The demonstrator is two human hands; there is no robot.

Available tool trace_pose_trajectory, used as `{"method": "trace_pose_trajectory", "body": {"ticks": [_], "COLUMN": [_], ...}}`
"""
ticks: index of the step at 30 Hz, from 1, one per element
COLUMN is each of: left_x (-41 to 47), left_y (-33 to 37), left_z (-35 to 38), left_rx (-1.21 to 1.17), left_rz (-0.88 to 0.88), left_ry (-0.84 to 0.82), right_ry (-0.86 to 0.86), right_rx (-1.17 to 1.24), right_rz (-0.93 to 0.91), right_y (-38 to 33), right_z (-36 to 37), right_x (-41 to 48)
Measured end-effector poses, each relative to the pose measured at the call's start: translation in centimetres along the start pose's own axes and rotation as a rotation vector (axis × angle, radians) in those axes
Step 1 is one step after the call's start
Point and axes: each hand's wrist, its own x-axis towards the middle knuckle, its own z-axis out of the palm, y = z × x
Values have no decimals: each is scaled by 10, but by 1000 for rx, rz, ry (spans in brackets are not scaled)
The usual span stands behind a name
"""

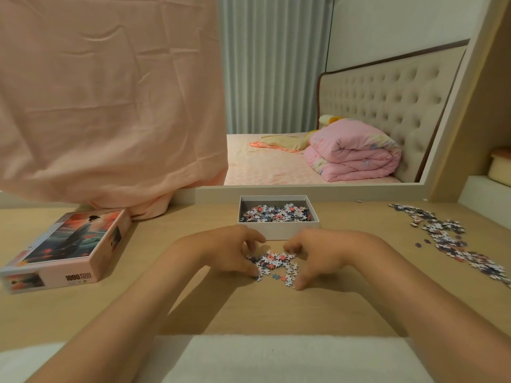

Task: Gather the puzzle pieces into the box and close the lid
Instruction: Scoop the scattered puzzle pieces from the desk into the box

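Observation:
A white open box (278, 230) stands on the wooden table, partly filled with puzzle pieces (276, 213). Just in front of it lies a small heap of loose pieces (276, 264). My left hand (229, 251) and my right hand (320, 255) cup this heap from either side, fingers curved down onto the table and touching the heap's edges. The pink picture lid (69, 247) lies face up at the left. A long scatter of pieces (453, 241) stretches along the table's right side.
A pink cloth (110, 100) hangs over the mirror's left part and reaches the table behind the lid. The mirror frame (304, 190) runs behind the box. A white raised shelf (484, 194) sits at far right. A white cushion edge (276, 357) lies below my arms.

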Motion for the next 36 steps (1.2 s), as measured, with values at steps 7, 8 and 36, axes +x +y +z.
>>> {"method": "trace_pose_trajectory", "body": {"ticks": [7,8,36], "left_x": [12,11,17], "left_y": [13,13,8], "left_z": [9,7,20], "left_rx": [49,35,-206], "left_rz": [119,100,-15], "left_ry": [18,15,260], "right_ry": [95,104,278], "right_rx": [152,156,624], "right_rz": [-63,-64,105], "right_y": [-6,-6,-18], "right_z": [8,8,24], "right_x": [12,13,25]}}
